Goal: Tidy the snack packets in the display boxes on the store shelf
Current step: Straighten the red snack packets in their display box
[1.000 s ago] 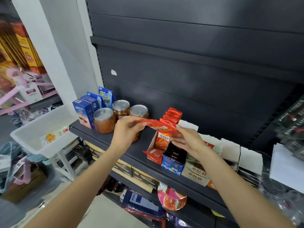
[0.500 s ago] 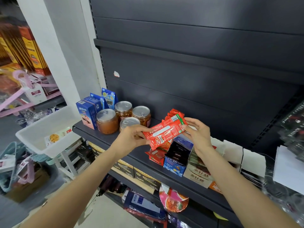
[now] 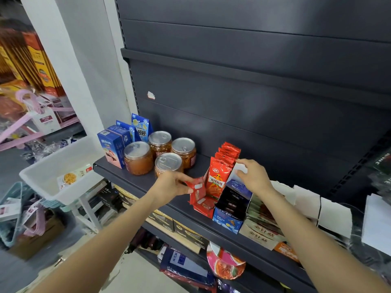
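On the dark store shelf (image 3: 131, 180), red snack packets (image 3: 227, 154) stood upright in a row inside red display box (image 3: 204, 208). One loose red packet (image 3: 196, 191) pinched in left hand (image 3: 169, 185) at box front, not yet seated. Right hand (image 3: 252, 176) gripped white flap (image 3: 240, 169) of neighbouring blue display box (image 3: 227, 222). Judged partway done; remaining boxes rightward unchecked.
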Demonstrator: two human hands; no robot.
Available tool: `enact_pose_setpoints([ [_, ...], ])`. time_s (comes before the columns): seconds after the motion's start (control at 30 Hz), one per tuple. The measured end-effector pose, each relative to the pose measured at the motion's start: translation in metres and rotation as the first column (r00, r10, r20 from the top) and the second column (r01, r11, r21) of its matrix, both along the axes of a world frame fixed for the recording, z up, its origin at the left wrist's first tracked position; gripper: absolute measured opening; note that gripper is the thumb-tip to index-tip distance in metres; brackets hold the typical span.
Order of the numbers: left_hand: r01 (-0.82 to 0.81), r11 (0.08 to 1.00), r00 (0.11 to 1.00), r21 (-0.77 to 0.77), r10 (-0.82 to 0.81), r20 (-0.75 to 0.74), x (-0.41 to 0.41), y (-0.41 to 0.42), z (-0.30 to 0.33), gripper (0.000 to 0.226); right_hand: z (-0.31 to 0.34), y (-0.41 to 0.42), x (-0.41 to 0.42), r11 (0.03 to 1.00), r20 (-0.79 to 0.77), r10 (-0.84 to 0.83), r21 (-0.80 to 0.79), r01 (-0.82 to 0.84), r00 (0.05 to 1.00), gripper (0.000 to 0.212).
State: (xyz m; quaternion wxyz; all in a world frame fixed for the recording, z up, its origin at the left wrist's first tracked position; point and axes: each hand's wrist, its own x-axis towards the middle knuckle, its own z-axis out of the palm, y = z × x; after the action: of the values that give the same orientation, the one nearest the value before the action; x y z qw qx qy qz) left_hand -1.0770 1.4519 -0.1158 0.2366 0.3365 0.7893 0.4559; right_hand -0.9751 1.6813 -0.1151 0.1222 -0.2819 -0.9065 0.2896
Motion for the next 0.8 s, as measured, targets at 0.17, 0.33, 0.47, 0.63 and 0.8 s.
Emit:
enact_pose_setpoints([
  [0.17,0.078,0.987,0.995,-0.142,-0.086,-0.051,-0.012,0.011,-0.013,0.024,-0.014,0.003,-0.008,0.990,0.087,0.093,0.097,-0.101,0.992,0.043],
  [0.33,0.055,0.976,0.978,-0.213,-0.096,-0.188,-0.020,0.026,-0.024,0.027,-0.017,0.002,-0.017,0.976,0.143,0.155,0.129,-0.173,0.978,0.044],
  [0.47,0.113,0.931,0.918,-0.347,-0.232,-0.321,-0.021,0.035,-0.035,0.032,-0.020,-0.001,-0.020,0.978,0.159,0.163,0.107,-0.181,0.974,0.042],
  [0.63,0.225,0.877,0.829,-0.424,-0.401,-0.391,-0.026,0.026,-0.037,0.033,-0.023,-0.002,-0.020,0.975,0.152,0.127,0.165,-0.152,0.980,0.035],
  [0.8,0.199,0.933,0.798,-0.301,-0.332,-0.503,-0.027,0.025,-0.038,0.024,-0.027,-0.004,-0.026,0.975,0.146,0.078,0.194,-0.106,0.986,0.027],
])
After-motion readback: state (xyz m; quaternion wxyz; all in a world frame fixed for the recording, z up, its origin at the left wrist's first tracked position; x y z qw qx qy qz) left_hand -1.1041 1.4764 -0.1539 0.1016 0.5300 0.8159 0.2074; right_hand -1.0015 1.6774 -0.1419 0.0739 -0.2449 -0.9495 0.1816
